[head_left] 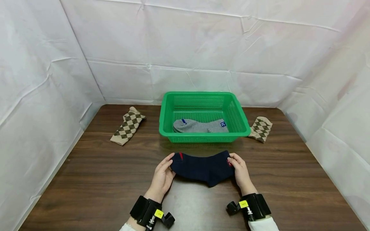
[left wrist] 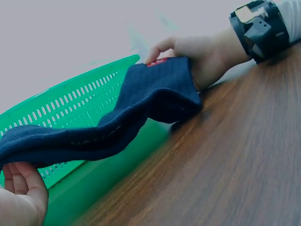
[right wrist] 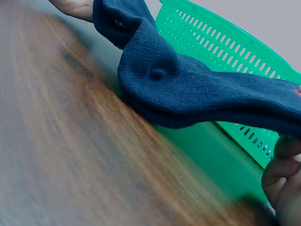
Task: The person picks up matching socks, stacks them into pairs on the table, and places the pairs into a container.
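Stretched between both hands is a navy sock (head_left: pixel 202 166), with a red mark near its left end and a red patch at its right end. My left hand (head_left: pixel 162 175) pinches the left end. The right hand (head_left: pixel 241 170) grips the cuff end, thumb on top by the red patch. In the left wrist view the navy sock (left wrist: pixel 108 127) hangs slightly slack above the wooden table. The right wrist view shows the sock's heel (right wrist: pixel 155 75) sagging between the hands. Just beyond stands a green basket (head_left: pixel 202 138) holding grey socks (head_left: pixel 199 126).
A beige and brown argyle sock (head_left: pixel 128 126) lies left of the basket. Another argyle sock (head_left: pixel 261 129) lies at its right, partly against the basket's side. White sheeting (head_left: pixel 185 41) walls the brown wooden table (head_left: pixel 95 179) at the back and both sides.
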Demonstrator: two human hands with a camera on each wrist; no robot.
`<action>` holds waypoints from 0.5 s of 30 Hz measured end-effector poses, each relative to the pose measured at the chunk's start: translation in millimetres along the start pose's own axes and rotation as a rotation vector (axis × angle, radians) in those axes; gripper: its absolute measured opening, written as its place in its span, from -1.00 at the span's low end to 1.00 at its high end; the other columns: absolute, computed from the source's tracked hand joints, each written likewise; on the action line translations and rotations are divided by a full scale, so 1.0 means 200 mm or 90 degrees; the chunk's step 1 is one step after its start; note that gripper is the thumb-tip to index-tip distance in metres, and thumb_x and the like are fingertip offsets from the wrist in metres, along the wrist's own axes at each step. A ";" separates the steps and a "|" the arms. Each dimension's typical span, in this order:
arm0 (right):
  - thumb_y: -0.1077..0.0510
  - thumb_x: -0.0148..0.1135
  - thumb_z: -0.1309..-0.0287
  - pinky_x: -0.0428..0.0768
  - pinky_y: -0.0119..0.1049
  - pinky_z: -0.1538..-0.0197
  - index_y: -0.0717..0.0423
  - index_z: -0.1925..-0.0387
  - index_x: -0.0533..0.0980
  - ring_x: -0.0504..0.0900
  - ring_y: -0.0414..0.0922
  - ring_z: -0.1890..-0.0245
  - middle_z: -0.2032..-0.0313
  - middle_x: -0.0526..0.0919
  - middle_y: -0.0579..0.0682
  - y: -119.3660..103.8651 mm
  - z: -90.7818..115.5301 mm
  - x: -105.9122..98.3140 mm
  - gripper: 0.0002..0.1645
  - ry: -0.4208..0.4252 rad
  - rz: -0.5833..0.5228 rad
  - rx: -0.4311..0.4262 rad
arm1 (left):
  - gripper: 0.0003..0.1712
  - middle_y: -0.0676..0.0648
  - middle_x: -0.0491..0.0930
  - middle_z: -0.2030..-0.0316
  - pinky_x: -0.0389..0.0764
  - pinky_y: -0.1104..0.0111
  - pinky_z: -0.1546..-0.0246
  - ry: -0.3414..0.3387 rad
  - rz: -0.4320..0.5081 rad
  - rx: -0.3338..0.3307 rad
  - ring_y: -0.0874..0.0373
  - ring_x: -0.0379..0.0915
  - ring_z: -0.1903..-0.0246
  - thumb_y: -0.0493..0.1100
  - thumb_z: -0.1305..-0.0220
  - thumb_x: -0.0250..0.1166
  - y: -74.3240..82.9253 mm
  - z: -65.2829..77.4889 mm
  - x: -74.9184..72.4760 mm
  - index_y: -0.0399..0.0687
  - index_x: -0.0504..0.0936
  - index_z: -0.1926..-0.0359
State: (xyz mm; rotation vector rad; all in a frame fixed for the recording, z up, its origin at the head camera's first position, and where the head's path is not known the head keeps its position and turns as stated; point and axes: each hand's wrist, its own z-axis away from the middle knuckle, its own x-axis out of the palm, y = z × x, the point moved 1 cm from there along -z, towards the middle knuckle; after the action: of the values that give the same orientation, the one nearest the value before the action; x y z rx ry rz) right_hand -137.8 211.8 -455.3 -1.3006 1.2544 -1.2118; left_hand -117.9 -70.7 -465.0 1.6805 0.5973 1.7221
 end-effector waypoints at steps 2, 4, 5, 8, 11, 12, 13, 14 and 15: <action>0.32 -0.10 -0.35 0.50 -0.44 0.41 0.13 0.41 0.48 0.51 -0.30 0.52 0.54 0.52 -0.19 0.01 0.00 -0.01 -0.74 -0.014 -0.026 -0.009 | -0.69 0.09 0.53 0.05 0.47 0.44 0.05 0.005 0.003 -0.004 0.32 0.50 0.08 -0.33 -0.42 -0.06 0.00 0.00 0.00 -0.08 0.50 -0.07; 0.28 -0.09 -0.36 0.51 -0.45 0.41 0.04 0.40 0.50 0.53 -0.31 0.51 0.50 0.54 -0.20 0.02 0.00 -0.01 -0.73 -0.034 -0.055 -0.018 | -0.68 0.09 0.53 0.06 0.47 0.43 0.06 0.018 0.003 -0.006 0.31 0.50 0.10 -0.34 -0.40 -0.05 0.01 0.00 0.01 -0.12 0.47 -0.10; 0.27 -0.09 -0.37 0.51 -0.46 0.41 0.00 0.39 0.51 0.54 -0.32 0.51 0.49 0.55 -0.21 0.02 0.00 -0.01 -0.72 -0.050 -0.071 -0.023 | -0.68 0.09 0.53 0.07 0.47 0.43 0.07 0.027 0.004 -0.009 0.31 0.50 0.10 -0.35 -0.40 -0.04 0.01 0.00 0.01 -0.12 0.47 -0.09; 0.26 -0.14 -0.40 0.54 -0.48 0.41 -0.05 0.31 0.54 0.58 -0.34 0.49 0.43 0.61 -0.23 0.01 0.01 -0.01 -0.69 -0.118 -0.121 -0.037 | -0.68 0.09 0.53 0.07 0.48 0.44 0.10 0.036 0.003 -0.009 0.31 0.51 0.12 -0.37 -0.38 -0.03 0.02 0.00 0.03 -0.10 0.50 -0.06; 0.29 -0.24 -0.43 0.56 -0.48 0.36 -0.04 0.20 0.53 0.61 -0.34 0.44 0.35 0.64 -0.22 0.01 0.01 -0.02 -0.63 -0.209 -0.162 -0.053 | -0.67 0.06 0.51 0.07 0.51 0.46 0.13 0.024 -0.001 0.003 0.29 0.53 0.15 -0.40 -0.36 -0.01 0.04 0.01 0.05 -0.04 0.54 -0.01; 0.30 -0.26 -0.44 0.56 -0.48 0.34 -0.03 0.17 0.52 0.62 -0.33 0.41 0.32 0.64 -0.21 0.00 0.01 -0.02 -0.62 -0.239 -0.173 -0.057 | -0.67 0.06 0.51 0.09 0.51 0.46 0.15 0.018 -0.006 0.008 0.29 0.54 0.17 -0.40 -0.35 0.00 0.05 0.01 0.05 -0.02 0.55 0.00; 0.31 -0.28 -0.44 0.57 -0.48 0.32 -0.01 0.15 0.51 0.62 -0.33 0.39 0.29 0.64 -0.20 0.00 0.00 -0.02 -0.62 -0.265 -0.183 -0.061 | -0.67 0.05 0.51 0.12 0.52 0.47 0.18 0.014 -0.015 0.014 0.29 0.54 0.20 -0.41 -0.34 0.02 0.05 0.02 0.06 -0.01 0.56 0.02; 0.32 -0.29 -0.44 0.57 -0.47 0.31 0.00 0.13 0.50 0.63 -0.32 0.37 0.27 0.65 -0.19 0.00 0.00 -0.03 -0.62 -0.290 -0.189 -0.064 | -0.68 0.06 0.50 0.17 0.51 0.49 0.22 0.011 -0.027 0.019 0.29 0.54 0.25 -0.41 -0.33 0.03 0.06 0.02 0.07 0.01 0.57 0.04; 0.32 -0.29 -0.43 0.58 -0.46 0.29 0.02 0.11 0.49 0.63 -0.31 0.35 0.26 0.65 -0.19 -0.01 -0.01 -0.02 -0.62 -0.313 -0.190 -0.069 | -0.69 0.07 0.48 0.21 0.49 0.51 0.27 0.010 -0.053 0.026 0.32 0.51 0.31 -0.40 -0.33 0.05 0.07 0.02 0.08 0.04 0.57 0.06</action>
State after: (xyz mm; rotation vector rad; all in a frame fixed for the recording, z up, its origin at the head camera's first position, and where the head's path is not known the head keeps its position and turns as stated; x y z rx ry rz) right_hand -139.1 216.8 -453.3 -1.7829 0.7965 -0.9446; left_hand -115.8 -69.6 -444.4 1.6481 0.7051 1.6764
